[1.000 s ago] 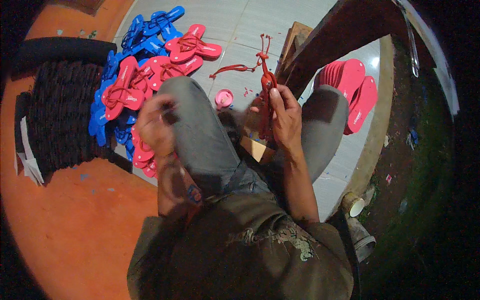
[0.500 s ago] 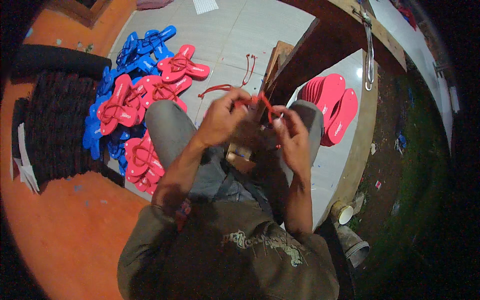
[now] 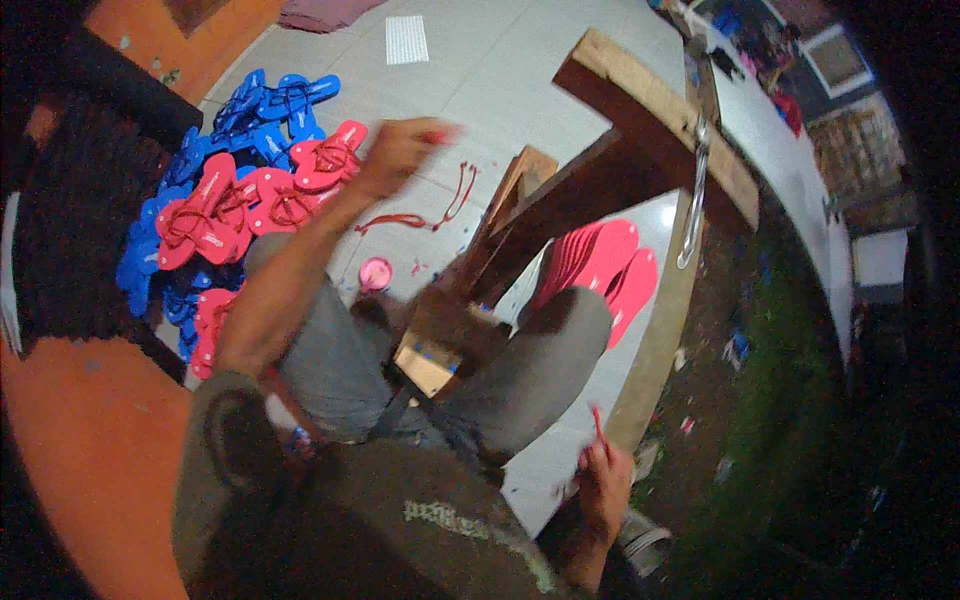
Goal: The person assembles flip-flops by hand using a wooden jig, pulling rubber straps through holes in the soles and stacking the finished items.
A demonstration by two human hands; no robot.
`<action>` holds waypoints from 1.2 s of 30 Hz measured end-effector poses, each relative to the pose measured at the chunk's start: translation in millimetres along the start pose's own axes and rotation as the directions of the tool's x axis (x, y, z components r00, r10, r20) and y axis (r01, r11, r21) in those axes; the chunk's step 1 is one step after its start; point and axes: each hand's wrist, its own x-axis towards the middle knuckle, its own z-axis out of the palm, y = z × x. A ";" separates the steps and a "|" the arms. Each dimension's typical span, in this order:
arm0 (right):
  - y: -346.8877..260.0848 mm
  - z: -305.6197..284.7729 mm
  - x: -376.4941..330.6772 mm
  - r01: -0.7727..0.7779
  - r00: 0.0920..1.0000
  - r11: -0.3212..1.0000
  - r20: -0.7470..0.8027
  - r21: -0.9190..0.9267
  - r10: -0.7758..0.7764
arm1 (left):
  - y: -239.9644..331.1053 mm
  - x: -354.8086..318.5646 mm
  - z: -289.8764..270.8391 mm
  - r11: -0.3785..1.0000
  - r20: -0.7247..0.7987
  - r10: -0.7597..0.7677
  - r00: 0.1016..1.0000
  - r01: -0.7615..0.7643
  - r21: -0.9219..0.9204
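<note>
Raised above the far left of the work bench, my left hand (image 3: 400,158) is closed, its fingertips smeared by motion around a red blur I cannot make out. Low on the right, by my hip, my right hand (image 3: 606,485) grips a thin red strap-like piece (image 3: 598,422) that sticks up from its fingers. Red flip-flop straps (image 3: 398,220) lie on the tiles beyond my knees. Beside them is a small round pink container (image 3: 375,273). Between my legs, the dark wooden bench (image 3: 620,180) carries a pale block (image 3: 425,370).
Finished pink flip-flops (image 3: 205,215) and blue flip-flops (image 3: 270,140) are heaped at left. A row of pink soles (image 3: 590,265) stands right of the bench. A metal hook (image 3: 694,200) hangs from the beam. Dark stacked material (image 3: 75,230) borders the left; a pale cup (image 3: 645,540) sits low right.
My hands have parted: the left went up and away to the left, the right down toward my right hip. The view has shifted, and the pink container has come into sight.
</note>
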 end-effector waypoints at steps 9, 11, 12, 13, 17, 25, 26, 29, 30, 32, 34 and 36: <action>-50.2 107.8 109.4 0.290 0.884 0.863 0.231 0.413 -0.407 | -99.0 -149.1 231.6 0.920 0.458 -0.196 0.867 0.325 -0.221; -42.9 115.1 122.5 0.358 0.876 0.860 0.188 0.364 -0.444 | -104.4 -160.5 234.6 0.895 0.343 -0.252 0.905 0.353 -0.275; -42.2 115.8 126.9 0.331 0.892 0.865 0.174 0.377 -0.417 | -117.7 -152.5 224.8 0.951 0.285 -0.193 0.939 0.251 -0.182; -43.8 111.4 130.0 0.332 0.901 0.852 0.132 0.405 -0.414 | -106.0 -137.1 198.8 0.956 0.306 -0.205 0.930 0.257 -0.139; -65.3 111.9 146.8 0.493 0.861 0.790 -0.072 0.365 -0.504 | -30.9 -107.8 78.6 0.565 0.566 0.060 0.823 0.439 -0.699; -96.5 117.9 133.0 0.637 0.677 0.719 -0.244 -0.278 -0.695 | -27.7 -92.6 39.0 0.851 0.202 0.161 0.966 -0.032 -0.525; -81.6 112.3 148.3 0.557 0.782 0.787 -0.150 -0.266 -0.605 | -33.5 -93.1 35.6 0.821 0.303 0.107 0.947 0.088 -0.564; -68.8 97.3 159.2 0.233 0.813 0.766 0.312 0.600 -0.492 | -36.1 -94.8 40.8 0.667 0.531 0.083 0.844 0.349 -0.659; -63.1 99.8 159.8 0.118 0.836 0.678 0.296 0.726 -0.462 | -31.9 -95.8 46.6 0.634 0.555 0.112 0.825 0.370 -0.679; -53.8 117.7 164.1 -0.100 0.846 0.432 0.305 0.896 -0.437 | -38.8 -100.7 73.8 0.415 0.492 0.204 0.846 0.380 -0.827; -47.4 128.9 169.5 -0.121 0.869 0.279 0.237 0.953 -0.434 | -36.1 -102.8 77.7 0.297 0.515 0.163 0.842 0.456 -0.839; -49.8 140.3 165.7 -0.079 0.874 0.233 0.180 0.969 -0.451 | -33.9 -103.8 79.4 0.267 0.511 0.121 0.851 0.468 -0.842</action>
